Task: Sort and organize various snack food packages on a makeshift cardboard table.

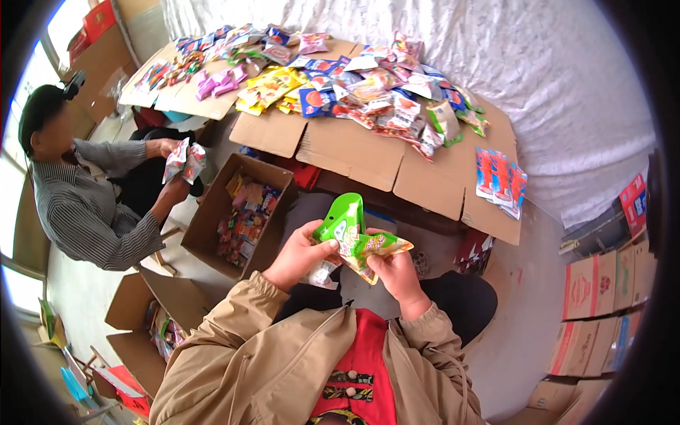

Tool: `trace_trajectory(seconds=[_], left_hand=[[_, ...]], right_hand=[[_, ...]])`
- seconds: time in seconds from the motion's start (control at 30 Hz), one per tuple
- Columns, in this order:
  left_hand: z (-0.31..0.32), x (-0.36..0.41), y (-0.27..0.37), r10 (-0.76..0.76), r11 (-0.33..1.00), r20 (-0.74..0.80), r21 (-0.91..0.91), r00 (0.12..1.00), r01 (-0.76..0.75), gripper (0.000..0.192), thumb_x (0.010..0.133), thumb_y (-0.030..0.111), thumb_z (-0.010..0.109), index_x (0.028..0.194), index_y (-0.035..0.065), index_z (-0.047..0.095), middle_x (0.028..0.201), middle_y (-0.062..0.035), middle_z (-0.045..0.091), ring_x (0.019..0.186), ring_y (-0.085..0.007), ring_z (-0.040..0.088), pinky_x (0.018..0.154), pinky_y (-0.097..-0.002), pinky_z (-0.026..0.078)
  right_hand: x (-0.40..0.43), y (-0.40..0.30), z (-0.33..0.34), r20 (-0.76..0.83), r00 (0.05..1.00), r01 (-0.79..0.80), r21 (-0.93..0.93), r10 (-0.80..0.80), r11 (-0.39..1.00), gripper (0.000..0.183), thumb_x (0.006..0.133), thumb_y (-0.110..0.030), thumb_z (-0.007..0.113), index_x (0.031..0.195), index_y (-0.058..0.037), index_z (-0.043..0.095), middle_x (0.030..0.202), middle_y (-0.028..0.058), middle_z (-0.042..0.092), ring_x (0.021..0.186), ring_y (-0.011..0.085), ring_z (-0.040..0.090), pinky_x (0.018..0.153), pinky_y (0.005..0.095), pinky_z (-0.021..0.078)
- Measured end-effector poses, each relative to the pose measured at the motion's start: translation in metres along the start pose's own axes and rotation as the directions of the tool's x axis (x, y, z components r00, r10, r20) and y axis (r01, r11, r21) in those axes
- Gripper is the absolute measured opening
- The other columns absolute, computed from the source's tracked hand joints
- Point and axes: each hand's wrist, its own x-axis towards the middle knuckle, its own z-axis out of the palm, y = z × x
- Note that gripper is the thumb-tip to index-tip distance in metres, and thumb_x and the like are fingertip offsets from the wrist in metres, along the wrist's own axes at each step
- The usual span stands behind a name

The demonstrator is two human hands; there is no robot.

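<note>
My left hand (304,253) grips a green snack packet (340,226) with a rounded top and a small hole, held over my lap. My right hand (396,276) pinches a green and yellow snack packet (385,245) that overlaps the first; whether the two are joined I cannot tell. A white and red packet (323,275) shows below my left hand, partly hidden by it. In front of me, flattened cardboard (353,151) carries a heap of snack packets (380,87), with yellow packets (273,85) at its left and blue and red packets (499,175) at its right end.
An open cardboard box (194,234) of small packets stands left of my legs, another (133,348) nearer. At the left a co-worker (101,196) sits holding white and red packets (184,162). Cartons (592,292) are stacked at the right. White sheeting (531,69) hangs behind the cardboard.
</note>
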Motion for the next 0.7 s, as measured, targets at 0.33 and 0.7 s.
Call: trace_trajectory(seconds=[0.33,0.7], left_hand=[[0.017,0.010,-0.051,-0.112,0.994,-0.084,-0.005,0.990,0.112,0.016,0.102,0.012,0.057,0.099,-0.0005,0.066,0.088,-0.0078,0.071,0.073,-0.0143,0.068,0.066,-0.0286,0.058],[-0.007,0.029,-0.096,-0.160,0.986,-0.131,-0.061,0.978,0.153,0.016,0.101,0.012,0.057,0.097,-0.0003,0.066,0.088,-0.0062,0.069,0.071,-0.0128,0.066,0.068,-0.0282,0.056]], right_hand=[[-0.022,0.047,-0.049,-0.394,0.916,-0.020,0.150,0.078,0.989,0.023,0.100,-0.023,0.062,0.108,-0.0014,0.067,0.096,-0.0015,0.067,0.084,0.0059,0.059,0.075,0.0259,0.0483],[-0.032,0.080,-0.081,-0.368,0.915,-0.077,0.237,0.163,0.968,0.020,0.098,-0.016,0.065,0.104,0.0027,0.069,0.090,-0.0009,0.067,0.081,0.0047,0.058,0.075,0.0244,0.0485]])
